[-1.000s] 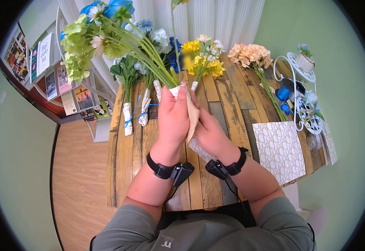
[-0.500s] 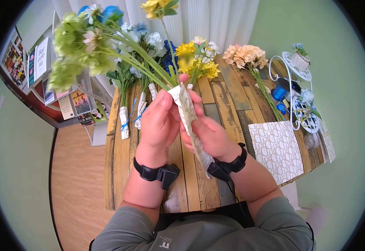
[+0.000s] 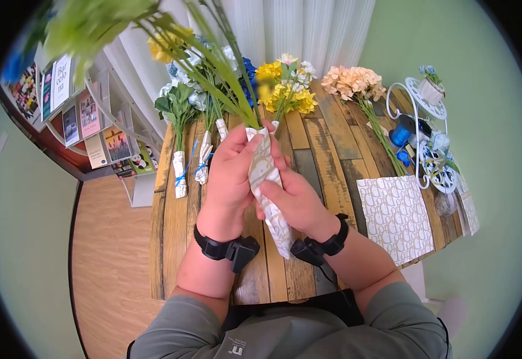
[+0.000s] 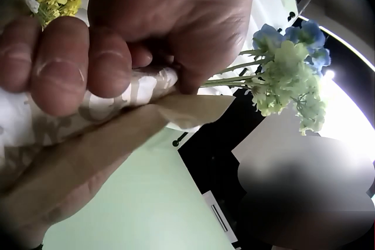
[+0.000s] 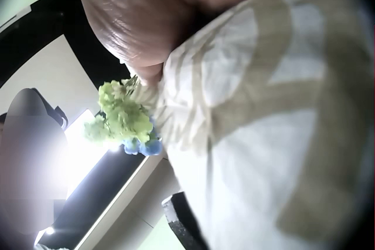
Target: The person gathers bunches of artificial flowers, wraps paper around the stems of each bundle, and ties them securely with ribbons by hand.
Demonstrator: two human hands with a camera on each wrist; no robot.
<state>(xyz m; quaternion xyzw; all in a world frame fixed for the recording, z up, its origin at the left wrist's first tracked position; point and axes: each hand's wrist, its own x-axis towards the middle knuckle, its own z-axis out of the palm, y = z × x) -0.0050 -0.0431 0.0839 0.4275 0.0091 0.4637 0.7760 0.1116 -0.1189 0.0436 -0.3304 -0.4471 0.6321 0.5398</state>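
Up and to the left of the left hand, the green blooms point(image 3: 90, 30) of the held bunch have swung higher and loom larger than half a second ago, blurred, with blue petals point(image 3: 14, 70) showing farther left. Beyond the left hand, on its left, two finished-looking bunches lie on the table point(image 3: 326, 155), their white paper handles point(image 3: 180, 190) tied with blue ribbon point(image 3: 180, 179).

The left hand point(image 3: 230, 170) curls round the upper end of the paper wrap point(image 3: 262, 164), its thumb on the near side, just below where the green stems point(image 3: 240, 107) come out. The wrap runs from that hand down into the right one and past it; its broad printed face now shows between the hands, where a second ago the plain tan back hung out. That suggests the paper has been rolled farther round the stems, though the left wrist view shows a tan flap point(image 4: 105, 150) standing off beneath the fingers, so the wrapping looks unfinished.

The right hand point(image 3: 294, 200) pinches the wrap lower down, thumb laid on top; its other fingers are mostly hidden. To its right, the printed sheet point(image 3: 395, 218) lies flat as before, and beyond that are peach flowers point(image 3: 353, 82) and a blue spool point(image 3: 401, 133)
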